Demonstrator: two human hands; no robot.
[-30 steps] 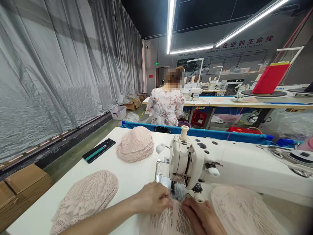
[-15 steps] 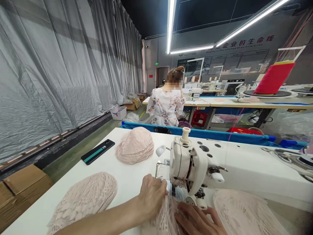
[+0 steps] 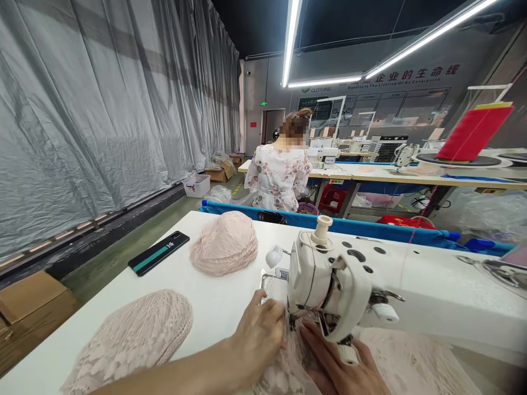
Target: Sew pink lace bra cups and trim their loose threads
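Note:
Pale pink lace fabric (image 3: 284, 370) lies under the needle area of a white sewing machine (image 3: 317, 280). On its left side my left hand (image 3: 260, 334) is closed on the lace, with the index finger raised near a metal guide (image 3: 274, 282). My right hand (image 3: 341, 359) presses the lace from the right, partly behind the machine head, its fingers together and pointing at the needle. A stack of pink lace cups (image 3: 226, 244) stands behind the hands, and another lace pile (image 3: 140, 334) lies at the left. More lace (image 3: 415, 356) rests right of my right hand.
A black phone with a green stripe (image 3: 160, 253) lies at the table's left edge. Blue cloth (image 3: 349, 226) runs along the far edge. Beyond it a person (image 3: 278, 175) sits with their back to me. Cardboard boxes (image 3: 33, 307) stand on the floor at left.
Both hands have shifted slightly, my right fingers now closer to the needle area and my left index finger lifted. The lace between them is more bunched. The view has turned a little.

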